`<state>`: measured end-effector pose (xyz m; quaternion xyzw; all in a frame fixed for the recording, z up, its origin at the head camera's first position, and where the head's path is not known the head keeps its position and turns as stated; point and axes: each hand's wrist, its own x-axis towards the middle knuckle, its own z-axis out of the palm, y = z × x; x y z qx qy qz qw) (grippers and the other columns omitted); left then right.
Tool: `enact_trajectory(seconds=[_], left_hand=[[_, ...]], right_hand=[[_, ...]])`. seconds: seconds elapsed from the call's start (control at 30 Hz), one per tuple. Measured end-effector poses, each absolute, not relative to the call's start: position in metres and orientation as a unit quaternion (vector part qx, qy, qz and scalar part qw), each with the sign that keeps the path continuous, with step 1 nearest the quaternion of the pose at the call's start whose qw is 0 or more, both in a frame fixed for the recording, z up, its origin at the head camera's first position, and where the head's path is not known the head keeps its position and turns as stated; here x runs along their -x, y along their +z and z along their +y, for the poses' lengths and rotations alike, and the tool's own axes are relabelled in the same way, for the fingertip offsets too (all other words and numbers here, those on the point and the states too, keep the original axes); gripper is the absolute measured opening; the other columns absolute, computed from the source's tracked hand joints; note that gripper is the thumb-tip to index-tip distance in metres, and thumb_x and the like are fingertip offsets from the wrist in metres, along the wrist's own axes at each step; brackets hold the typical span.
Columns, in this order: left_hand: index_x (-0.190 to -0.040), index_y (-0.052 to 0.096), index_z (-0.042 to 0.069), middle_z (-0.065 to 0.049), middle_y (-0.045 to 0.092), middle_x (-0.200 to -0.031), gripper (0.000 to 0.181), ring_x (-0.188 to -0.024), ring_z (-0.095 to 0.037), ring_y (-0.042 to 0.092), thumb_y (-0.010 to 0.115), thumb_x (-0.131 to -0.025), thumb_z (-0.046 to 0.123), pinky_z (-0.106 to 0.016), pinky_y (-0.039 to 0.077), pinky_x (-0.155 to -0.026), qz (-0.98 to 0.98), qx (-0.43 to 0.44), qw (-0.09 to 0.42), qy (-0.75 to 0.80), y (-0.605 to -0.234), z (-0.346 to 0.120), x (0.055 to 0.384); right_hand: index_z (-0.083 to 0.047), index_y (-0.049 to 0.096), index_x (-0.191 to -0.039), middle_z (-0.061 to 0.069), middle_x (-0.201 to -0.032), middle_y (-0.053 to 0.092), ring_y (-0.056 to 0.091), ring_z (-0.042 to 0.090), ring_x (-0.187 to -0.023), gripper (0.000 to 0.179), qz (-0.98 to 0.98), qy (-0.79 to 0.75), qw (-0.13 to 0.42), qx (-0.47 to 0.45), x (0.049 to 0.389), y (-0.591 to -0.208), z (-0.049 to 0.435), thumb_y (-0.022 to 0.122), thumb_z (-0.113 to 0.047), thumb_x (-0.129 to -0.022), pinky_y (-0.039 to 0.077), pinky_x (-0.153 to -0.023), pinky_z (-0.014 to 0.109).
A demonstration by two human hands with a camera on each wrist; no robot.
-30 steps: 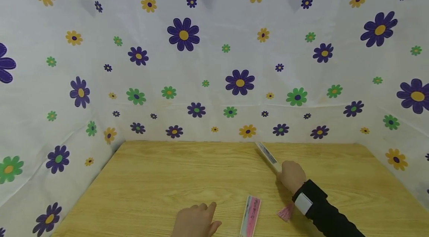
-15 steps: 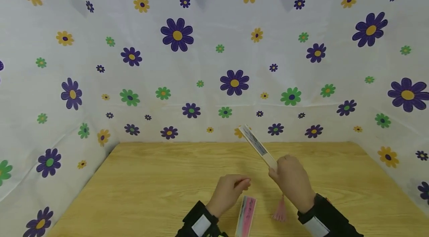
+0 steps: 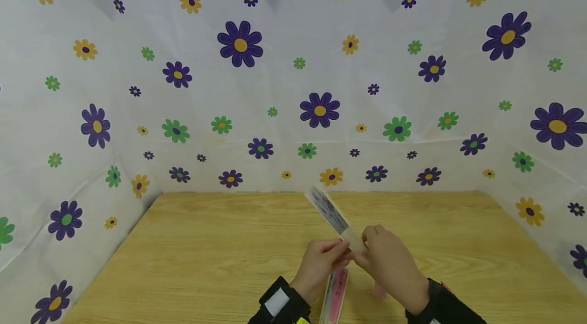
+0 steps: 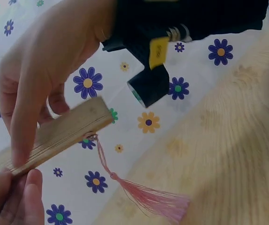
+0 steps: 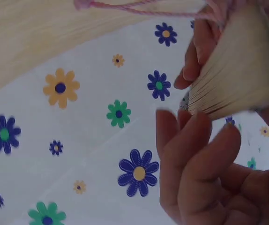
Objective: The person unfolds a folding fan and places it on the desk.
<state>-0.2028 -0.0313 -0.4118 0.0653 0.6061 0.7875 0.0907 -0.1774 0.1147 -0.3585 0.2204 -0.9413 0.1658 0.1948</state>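
A folded fan (image 3: 331, 214) with wooden ribs and a dark printed leaf is held above the wooden table (image 3: 206, 252), tip pointing up and left. My right hand (image 3: 387, 260) grips its lower end. My left hand (image 3: 323, 260) pinches the same fan just beside the right fingers. In the left wrist view the fan's wooden base (image 4: 64, 136) shows, with a pink tassel (image 4: 148, 199) hanging from it. The right wrist view shows the stacked ribs (image 5: 233, 79) close up between fingers. A second folded fan, pink (image 3: 335, 293), lies on the table under the hands.
White cloth with purple, green and yellow flowers (image 3: 293, 84) walls the table at the back and both sides. Both wrists wear black sleeves with camera straps (image 3: 275, 303).
The left hand rose from the table and came right to take the fan. The right hand lifted the fan off the table and brought it left, toward the middle.
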Motion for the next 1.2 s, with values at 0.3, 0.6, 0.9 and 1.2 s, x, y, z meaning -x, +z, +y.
enact_trajectory(seconds=[0.3,0.6,0.9,1.2], left_hand=[[-0.113,0.064,-0.019,-0.020,0.075,-0.095,0.026,-0.079,-0.009,0.070,0.058,-0.096,0.000,-0.018,0.061,-0.071,0.639,-0.065,0.144,0.753,-0.428,-0.051,0.192],[-0.112,0.061,-0.023,-0.012,0.077,-0.086,0.027,-0.072,-0.005,0.068,0.056,-0.097,-0.002,-0.010,0.058,-0.061,0.628,-0.068,0.149,0.761,-0.436,-0.056,0.190],[-0.109,0.065,-0.019,-0.004,0.077,-0.078,0.024,-0.072,-0.007,0.069,0.057,-0.096,-0.001,-0.008,0.056,-0.058,0.624,-0.047,0.151,0.765,-0.435,-0.061,0.188],[-0.110,0.066,-0.018,-0.001,0.076,-0.075,0.025,-0.071,-0.005,0.069,0.057,-0.097,0.002,-0.007,0.055,-0.057,0.618,-0.036,0.150,0.771,-0.435,-0.063,0.187]], right_hand=[[-0.005,0.063,-0.066,-0.005,-0.055,0.051,0.038,0.004,-0.046,0.020,-0.923,0.289,-0.005,-0.254,0.186,-0.367,0.118,0.073,-0.007,-0.082,0.029,-0.040,0.017],[-0.003,0.061,-0.063,0.001,-0.056,0.056,0.039,0.006,-0.046,0.021,-0.924,0.285,-0.004,-0.254,0.186,-0.373,0.111,0.073,-0.003,-0.081,0.029,-0.040,0.018],[-0.001,0.062,-0.063,0.001,-0.055,0.055,0.040,0.007,-0.045,0.019,-0.930,0.290,-0.016,-0.223,0.190,-0.372,0.108,0.072,-0.001,-0.079,0.030,-0.040,0.019],[-0.002,0.062,-0.063,0.000,-0.053,0.053,0.046,0.007,-0.042,0.020,-0.935,0.298,-0.019,-0.192,0.191,-0.372,0.107,0.072,-0.001,-0.080,0.035,-0.038,0.020]])
